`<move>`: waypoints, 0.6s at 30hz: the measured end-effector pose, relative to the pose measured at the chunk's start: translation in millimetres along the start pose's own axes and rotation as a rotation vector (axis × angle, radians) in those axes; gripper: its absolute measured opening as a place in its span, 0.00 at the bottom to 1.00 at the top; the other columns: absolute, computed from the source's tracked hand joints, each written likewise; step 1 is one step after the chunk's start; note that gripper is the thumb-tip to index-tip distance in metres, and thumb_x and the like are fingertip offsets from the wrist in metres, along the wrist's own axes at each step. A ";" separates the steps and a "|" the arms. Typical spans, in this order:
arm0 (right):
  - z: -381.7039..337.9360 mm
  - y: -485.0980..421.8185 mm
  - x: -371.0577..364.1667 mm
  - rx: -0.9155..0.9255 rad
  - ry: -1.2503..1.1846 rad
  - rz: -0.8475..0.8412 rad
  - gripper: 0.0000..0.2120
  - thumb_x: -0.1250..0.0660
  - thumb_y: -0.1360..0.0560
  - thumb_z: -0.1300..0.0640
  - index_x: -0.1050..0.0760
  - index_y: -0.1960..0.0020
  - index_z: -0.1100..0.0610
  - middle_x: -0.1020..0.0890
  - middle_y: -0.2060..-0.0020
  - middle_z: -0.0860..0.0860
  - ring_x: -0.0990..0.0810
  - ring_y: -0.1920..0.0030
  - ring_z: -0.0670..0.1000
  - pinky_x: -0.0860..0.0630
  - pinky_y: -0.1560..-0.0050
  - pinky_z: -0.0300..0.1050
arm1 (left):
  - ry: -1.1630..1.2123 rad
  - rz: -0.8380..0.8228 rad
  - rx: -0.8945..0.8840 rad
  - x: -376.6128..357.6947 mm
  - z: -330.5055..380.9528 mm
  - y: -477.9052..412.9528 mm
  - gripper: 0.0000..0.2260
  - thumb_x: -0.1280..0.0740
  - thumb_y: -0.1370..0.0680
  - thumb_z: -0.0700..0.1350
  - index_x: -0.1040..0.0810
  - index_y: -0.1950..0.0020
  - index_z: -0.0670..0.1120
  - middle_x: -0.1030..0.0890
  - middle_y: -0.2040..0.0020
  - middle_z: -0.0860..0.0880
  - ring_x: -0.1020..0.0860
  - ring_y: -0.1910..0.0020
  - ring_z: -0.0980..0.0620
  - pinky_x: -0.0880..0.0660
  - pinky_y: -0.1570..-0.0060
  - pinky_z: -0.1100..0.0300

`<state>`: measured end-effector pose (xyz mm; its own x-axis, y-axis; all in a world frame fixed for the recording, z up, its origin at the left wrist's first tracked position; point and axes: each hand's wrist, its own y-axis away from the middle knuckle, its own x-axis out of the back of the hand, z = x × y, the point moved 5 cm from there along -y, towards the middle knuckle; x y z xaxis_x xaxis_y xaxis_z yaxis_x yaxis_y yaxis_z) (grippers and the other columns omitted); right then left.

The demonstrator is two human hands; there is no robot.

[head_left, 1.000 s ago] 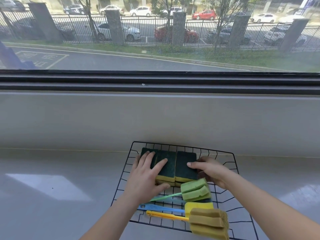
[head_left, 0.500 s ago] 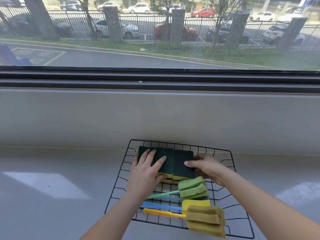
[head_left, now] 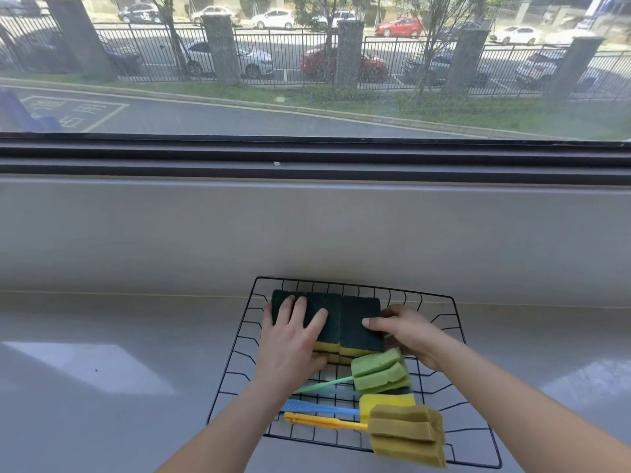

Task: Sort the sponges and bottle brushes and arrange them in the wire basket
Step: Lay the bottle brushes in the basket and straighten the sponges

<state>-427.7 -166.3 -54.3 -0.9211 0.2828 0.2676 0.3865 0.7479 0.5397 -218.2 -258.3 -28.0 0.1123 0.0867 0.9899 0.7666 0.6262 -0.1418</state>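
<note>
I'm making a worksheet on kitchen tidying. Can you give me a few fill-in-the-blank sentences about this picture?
1. The sponges and brushes lie in a black ___ basket.
2. The left hand lies flat on the dark ___ sponge tops.
3. The yellow-handled brush lies ___ to the person than the blue-handled brush.

Missing words: wire; green; nearer

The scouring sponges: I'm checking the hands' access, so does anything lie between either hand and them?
Nothing visible does. The left hand lies flat on the scouring sponges, the right hand presses their right side, inside the wire basket. The bottle brushes lie nearer the person.
</note>
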 end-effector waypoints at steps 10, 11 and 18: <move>-4.0 4.2 0.3 -0.009 -0.017 0.014 0.24 0.22 0.31 0.45 0.25 0.42 0.55 0.15 0.49 0.55 0.14 0.53 0.54 0.17 0.61 0.44 | 0.057 -0.015 -0.017 4.5 -5.2 0.1 0.39 0.26 0.32 0.58 0.40 0.26 0.55 0.32 0.27 0.43 0.38 0.26 0.40 0.42 0.27 0.38; -3.1 4.0 1.4 -0.012 -0.020 0.017 0.24 0.22 0.31 0.45 0.25 0.42 0.55 0.15 0.50 0.55 0.14 0.54 0.55 0.16 0.60 0.45 | 0.083 -0.013 -0.017 4.6 -8.0 0.6 0.41 0.25 0.32 0.56 0.42 0.24 0.54 0.34 0.27 0.43 0.39 0.25 0.41 0.42 0.26 0.40; -0.8 2.8 2.6 -0.020 -0.008 0.018 0.25 0.22 0.31 0.44 0.25 0.41 0.54 0.15 0.50 0.54 0.14 0.54 0.53 0.18 0.63 0.42 | 0.083 -0.078 0.096 3.0 -44.0 12.9 0.45 0.22 0.33 0.50 0.43 0.22 0.47 0.39 0.24 0.38 0.38 0.26 0.37 0.38 0.28 0.45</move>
<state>-429.0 -164.0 -51.5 -0.9144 0.3011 0.2706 0.4035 0.7308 0.5505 -180.1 -284.0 -27.0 0.1096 -0.0269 0.9936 0.7114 0.7003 -0.0596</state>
